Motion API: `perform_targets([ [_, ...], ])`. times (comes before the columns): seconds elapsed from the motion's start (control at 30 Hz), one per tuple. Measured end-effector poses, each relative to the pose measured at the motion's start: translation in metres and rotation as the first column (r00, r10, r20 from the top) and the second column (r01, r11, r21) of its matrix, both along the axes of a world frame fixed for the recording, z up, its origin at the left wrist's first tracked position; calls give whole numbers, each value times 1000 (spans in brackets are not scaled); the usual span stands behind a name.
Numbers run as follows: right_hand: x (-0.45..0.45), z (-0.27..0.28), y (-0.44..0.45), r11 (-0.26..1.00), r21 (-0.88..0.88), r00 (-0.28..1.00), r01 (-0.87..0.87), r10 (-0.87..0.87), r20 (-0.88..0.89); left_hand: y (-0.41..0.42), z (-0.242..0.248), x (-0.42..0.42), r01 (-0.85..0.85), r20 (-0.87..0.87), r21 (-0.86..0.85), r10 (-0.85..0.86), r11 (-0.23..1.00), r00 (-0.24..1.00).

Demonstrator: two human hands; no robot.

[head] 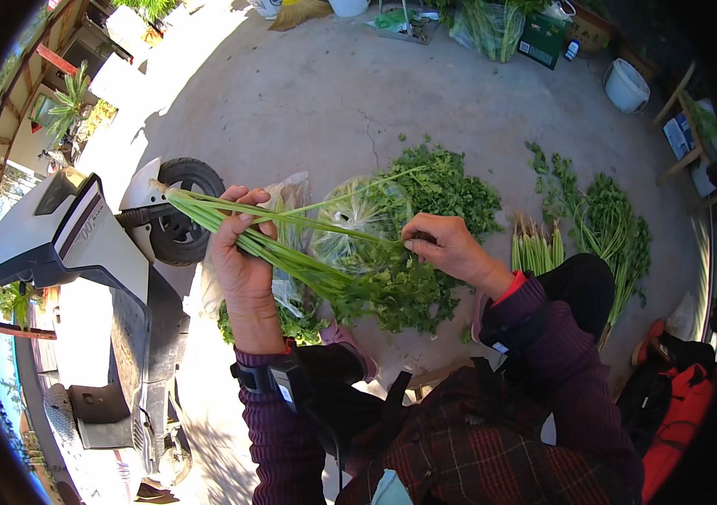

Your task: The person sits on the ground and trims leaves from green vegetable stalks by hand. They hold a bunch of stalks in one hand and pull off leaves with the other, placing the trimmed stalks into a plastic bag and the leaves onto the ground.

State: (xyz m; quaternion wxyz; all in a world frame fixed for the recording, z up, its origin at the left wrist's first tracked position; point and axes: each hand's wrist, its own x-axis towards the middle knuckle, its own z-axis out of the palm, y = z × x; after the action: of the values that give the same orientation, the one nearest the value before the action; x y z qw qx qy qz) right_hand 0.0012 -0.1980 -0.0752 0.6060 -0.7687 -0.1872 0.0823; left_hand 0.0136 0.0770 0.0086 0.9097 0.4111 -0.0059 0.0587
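A bunch of leafy celery (308, 268) lies in my left hand (242, 259), its pale root end pointing to the upper left. My right hand (450, 246) pinches one thin stalk of it near the leaves, with thumb and forefinger together. Below the bunch, a clear plastic bag (339, 243) with greens in it rests on the ground, partly hidden by the stalks. Beyond my right hand spreads a heap of green leaves (450, 183). Beside my right knee stand out a row of stalks with roots (534, 246) and a longer leafy bunch (614, 221).
A scooter (125, 252) is close on my left, its front wheel near my left hand. Farther off are a white bucket (627, 85), a green box (541, 39) and a bag of greens (488, 28). A person in red (680, 416) is at my right.
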Motion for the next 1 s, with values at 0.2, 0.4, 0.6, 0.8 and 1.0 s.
perform_targets([
  [0.2,7,-1,-6,997,-29,989,73,-69,134,-6,3,-3,118,71,-37,-115,992,991],
  [0.4,8,-9,-4,996,-3,969,85,-82,233,-8,1,-3,194,130,-11,-191,981,973],
  [0.6,6,-13,-2,998,10,965,66,-67,252,-10,1,-3,159,121,-11,-157,987,980],
  [0.8,8,-11,-6,972,27,955,235,-236,178,-4,1,-3,126,107,12,-126,992,986],
  [1.0,10,1,-14,950,81,939,301,-310,147,4,2,-3,129,139,-8,-127,992,982],
])
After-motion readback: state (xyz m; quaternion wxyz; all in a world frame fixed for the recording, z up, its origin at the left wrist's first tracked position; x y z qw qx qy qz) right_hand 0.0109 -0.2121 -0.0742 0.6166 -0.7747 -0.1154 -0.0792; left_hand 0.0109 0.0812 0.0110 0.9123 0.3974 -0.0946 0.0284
